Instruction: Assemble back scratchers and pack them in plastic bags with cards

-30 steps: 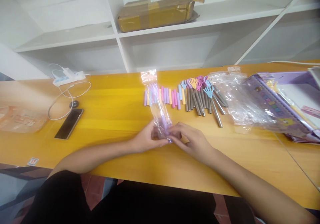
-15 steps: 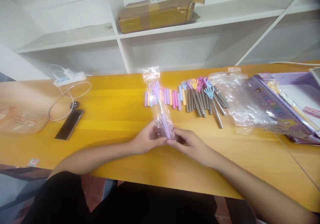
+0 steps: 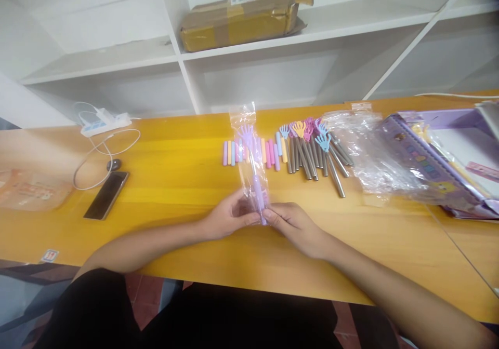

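A purple back scratcher (image 3: 258,189) with a hand-shaped head and a metal shaft lies inside a clear plastic bag (image 3: 244,114). My left hand (image 3: 230,215) is closed round the lower left side of the bagged scratcher. Pinching the bag's bottom end by the handle tip is my right hand (image 3: 292,225). Behind the bag runs a row of short coloured handle sleeves (image 3: 270,152), partly covered by it. Right of the row lie several metal scratcher rods (image 3: 306,157) with blue, yellow, pink and purple hand-shaped heads.
Clear plastic bags (image 3: 374,157) are heaped beside a purple box (image 3: 413,157) on the right. To the left are a phone (image 3: 106,196), a white power strip (image 3: 107,124) and an orange packet (image 3: 35,190). A taped carton (image 3: 241,22) rests on the shelf behind the table (image 3: 175,183).
The bagged scratcher has swung slightly to the right at its top and stands a little more upright. My right fingers have closed more tightly on the bag's lower end.
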Demonstrator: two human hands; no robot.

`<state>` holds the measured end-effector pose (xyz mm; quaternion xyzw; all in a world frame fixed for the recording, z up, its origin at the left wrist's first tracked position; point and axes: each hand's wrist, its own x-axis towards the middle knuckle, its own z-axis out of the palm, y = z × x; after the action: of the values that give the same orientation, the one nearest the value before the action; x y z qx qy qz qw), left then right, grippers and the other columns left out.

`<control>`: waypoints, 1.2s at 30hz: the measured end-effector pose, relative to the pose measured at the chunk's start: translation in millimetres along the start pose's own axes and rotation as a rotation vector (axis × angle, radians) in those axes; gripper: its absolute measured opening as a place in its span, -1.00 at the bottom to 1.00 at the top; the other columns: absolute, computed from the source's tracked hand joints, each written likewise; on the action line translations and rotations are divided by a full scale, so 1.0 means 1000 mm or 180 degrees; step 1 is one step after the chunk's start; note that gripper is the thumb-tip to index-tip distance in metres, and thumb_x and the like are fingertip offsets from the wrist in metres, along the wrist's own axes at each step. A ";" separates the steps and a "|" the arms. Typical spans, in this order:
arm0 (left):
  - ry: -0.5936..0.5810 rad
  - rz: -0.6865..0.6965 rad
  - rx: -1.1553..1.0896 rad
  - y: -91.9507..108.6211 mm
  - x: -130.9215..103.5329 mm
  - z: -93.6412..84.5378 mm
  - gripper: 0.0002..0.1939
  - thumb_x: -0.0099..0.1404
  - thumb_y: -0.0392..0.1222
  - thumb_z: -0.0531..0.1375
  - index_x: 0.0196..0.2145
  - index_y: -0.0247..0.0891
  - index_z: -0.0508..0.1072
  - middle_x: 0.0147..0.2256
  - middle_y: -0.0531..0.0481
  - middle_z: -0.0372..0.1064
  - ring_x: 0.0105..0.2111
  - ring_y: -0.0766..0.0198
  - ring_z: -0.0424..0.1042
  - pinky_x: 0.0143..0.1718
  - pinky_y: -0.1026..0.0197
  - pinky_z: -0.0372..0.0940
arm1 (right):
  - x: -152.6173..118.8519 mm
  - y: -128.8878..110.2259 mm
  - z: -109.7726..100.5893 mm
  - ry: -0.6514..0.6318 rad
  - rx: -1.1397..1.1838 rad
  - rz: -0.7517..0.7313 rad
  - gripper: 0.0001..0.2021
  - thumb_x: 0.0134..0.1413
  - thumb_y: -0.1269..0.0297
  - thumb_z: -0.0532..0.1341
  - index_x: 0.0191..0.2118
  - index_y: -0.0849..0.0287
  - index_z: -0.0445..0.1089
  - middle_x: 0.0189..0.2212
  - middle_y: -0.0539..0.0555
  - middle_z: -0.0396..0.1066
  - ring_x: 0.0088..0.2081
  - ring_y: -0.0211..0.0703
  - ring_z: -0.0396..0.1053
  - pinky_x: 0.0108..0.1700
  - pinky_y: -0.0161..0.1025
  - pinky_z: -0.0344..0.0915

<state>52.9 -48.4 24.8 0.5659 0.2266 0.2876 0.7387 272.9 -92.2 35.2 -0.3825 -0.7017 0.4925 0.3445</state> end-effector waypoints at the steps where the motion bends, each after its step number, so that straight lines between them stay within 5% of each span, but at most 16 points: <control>1: 0.0015 0.0018 0.0032 0.000 0.000 0.000 -0.46 0.40 -0.13 0.37 0.27 -0.13 0.37 0.10 -0.15 0.47 0.13 0.11 0.46 0.21 0.01 0.35 | 0.000 0.000 0.000 0.0043 -0.0060 -0.0033 -0.49 0.51 -0.05 0.01 -0.40 0.19 0.35 -0.47 -0.03 0.30 -0.41 -0.28 0.21 -0.29 -0.31 0.24; 9: 0.0346 0.0408 0.0478 0.000 -0.003 -0.004 -0.57 0.50 -0.09 0.25 0.25 -0.17 0.33 -0.17 -0.01 0.44 -0.31 0.36 0.43 -0.19 0.24 0.40 | -0.001 -0.006 -0.004 0.0281 -0.0551 -0.0590 -0.61 0.54 0.20 0.01 -0.31 0.16 0.46 -0.30 0.05 0.43 -0.26 -0.24 0.39 -0.13 -0.29 0.34; 14: 0.0481 0.0473 0.0472 0.000 -0.003 -0.003 -0.63 0.48 -0.10 0.27 0.13 -0.15 0.25 -0.24 0.06 0.42 -0.30 0.35 0.45 -0.17 0.24 0.38 | -0.001 0.002 -0.002 0.0478 -0.0870 -0.1025 -0.73 0.50 0.35 0.05 -0.23 0.14 0.45 -0.15 0.11 0.40 -0.15 -0.20 0.39 -0.08 -0.26 0.37; 20: 0.0028 0.0075 0.0162 0.000 0.002 -0.003 -0.65 0.33 -0.07 0.42 -0.05 -0.23 0.42 -0.13 -0.05 0.48 -0.14 0.25 0.50 -0.03 0.14 0.41 | -0.001 0.011 0.001 0.0355 -0.1496 -0.1065 -0.74 0.50 0.29 0.04 -0.25 0.14 0.41 -0.24 0.11 0.36 -0.26 -0.19 0.36 -0.21 -0.24 0.38; 27: 0.0026 -0.0121 0.0711 -0.003 -0.001 -0.004 -0.56 0.29 -0.02 0.44 0.03 -0.30 0.54 -0.02 -0.17 0.53 0.01 0.10 0.51 0.11 0.03 0.37 | 0.000 0.015 0.005 0.0319 -0.1648 -0.1228 -0.71 0.52 0.24 0.01 -0.15 0.14 0.46 -0.25 0.12 0.42 -0.24 -0.17 0.39 -0.17 -0.24 0.42; 32: -0.0139 -0.0287 0.0654 0.003 0.001 -0.004 -0.59 0.29 0.12 0.41 -0.24 -0.35 0.57 -0.34 -0.04 0.51 -0.37 0.30 0.45 -0.25 0.20 0.37 | -0.001 0.013 0.003 0.0247 -0.1571 -0.1270 -0.73 0.50 0.29 0.03 -0.19 0.16 0.45 -0.27 0.11 0.41 -0.28 -0.20 0.37 -0.21 -0.26 0.36; 36: -0.0260 -0.0270 0.0607 0.007 0.001 -0.004 -0.55 0.34 0.17 0.35 -0.32 -0.34 0.50 -0.36 -0.03 0.47 -0.47 0.38 0.38 -0.38 0.26 0.33 | -0.001 0.009 0.001 0.0129 -0.1253 -0.1090 -0.73 0.52 0.26 0.02 -0.16 0.14 0.44 -0.24 0.11 0.41 -0.22 -0.16 0.36 -0.16 -0.22 0.35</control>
<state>49.7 -43.7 30.3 0.6348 0.2464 0.2099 0.7017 274.2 -91.4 26.7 -0.3276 -0.8315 0.2732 0.3558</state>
